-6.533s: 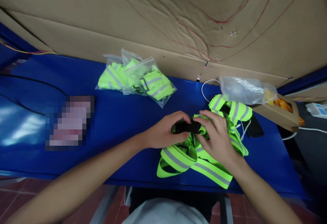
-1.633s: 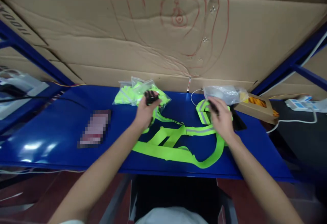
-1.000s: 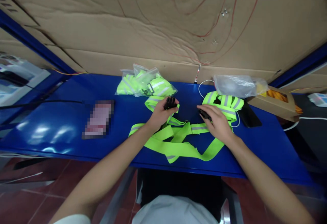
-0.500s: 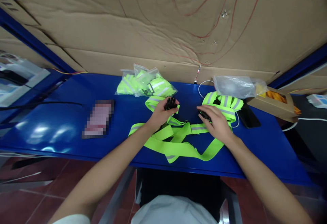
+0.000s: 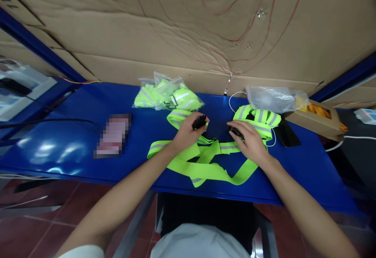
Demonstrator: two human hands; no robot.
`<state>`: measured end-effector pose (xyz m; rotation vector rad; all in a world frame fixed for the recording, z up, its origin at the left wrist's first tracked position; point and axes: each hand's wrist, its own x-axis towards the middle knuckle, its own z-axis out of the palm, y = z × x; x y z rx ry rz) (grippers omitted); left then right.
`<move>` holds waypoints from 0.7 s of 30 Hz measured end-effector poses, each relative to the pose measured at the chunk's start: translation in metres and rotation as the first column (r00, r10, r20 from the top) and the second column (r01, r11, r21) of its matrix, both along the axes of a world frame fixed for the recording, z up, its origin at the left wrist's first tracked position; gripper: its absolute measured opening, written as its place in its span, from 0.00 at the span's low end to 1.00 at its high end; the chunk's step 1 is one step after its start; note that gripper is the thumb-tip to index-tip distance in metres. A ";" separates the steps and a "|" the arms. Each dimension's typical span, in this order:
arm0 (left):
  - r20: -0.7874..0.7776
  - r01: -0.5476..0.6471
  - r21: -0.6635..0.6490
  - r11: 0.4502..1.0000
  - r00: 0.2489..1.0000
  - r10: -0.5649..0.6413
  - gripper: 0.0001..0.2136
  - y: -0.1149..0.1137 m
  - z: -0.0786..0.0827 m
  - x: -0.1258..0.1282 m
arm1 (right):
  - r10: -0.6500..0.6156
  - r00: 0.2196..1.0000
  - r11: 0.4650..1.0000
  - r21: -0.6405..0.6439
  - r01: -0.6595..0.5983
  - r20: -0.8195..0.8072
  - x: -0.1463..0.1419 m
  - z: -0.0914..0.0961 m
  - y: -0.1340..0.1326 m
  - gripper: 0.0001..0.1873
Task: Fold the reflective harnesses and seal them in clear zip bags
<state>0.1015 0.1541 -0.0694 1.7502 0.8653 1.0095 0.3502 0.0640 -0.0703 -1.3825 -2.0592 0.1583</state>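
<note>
Left hand: fingers curled, narrow grip, closed round a stubby black piece that pokes up between thumb and forefinger. Fine detail of the piece hidden by the fingers. A loop of strap lies just behind and beside this hand.

Right hand: also narrow, a slim black piece pinched between the thumb and the fingers arched over it. Fingertips point left, toward the other hand; back of the hand faces up.

Pose: both forearms reach in from the lower corners and slant inward over the near edge. Hands at about the same depth, apart, a gap of bare blue bench between the two black pieces. Left wrist roughly straight; left forearm crosses over part of the strap.

Yellow-green harness, grey reflective stripe, spread loosely on the bench below and between the hands: one long curve toward the near edge, crossed bands in the middle, a bunched heap behind the right hand.

Around: bagged yellow-green straps at the back, left of centre; clear plastic bag back right, by a cardboard box; dark flat slab right of the heap.
</note>
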 end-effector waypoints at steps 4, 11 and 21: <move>-0.153 0.087 0.347 0.934 0.988 -0.035 0.10 -0.006 0.000 0.000 | 0.001 1.000 1.000 -0.007 -0.001 -0.024 0.000 0.000 0.000 0.22; -0.458 0.320 0.631 0.707 0.889 0.006 0.30 -0.015 0.001 -0.004 | -0.038 0.969 0.999 0.044 0.028 0.245 -0.003 0.003 -0.005 0.34; -0.561 0.347 0.775 0.528 0.762 0.323 0.27 -0.030 0.005 0.003 | -0.132 0.923 0.983 0.169 0.074 0.363 -0.020 0.011 -0.016 0.43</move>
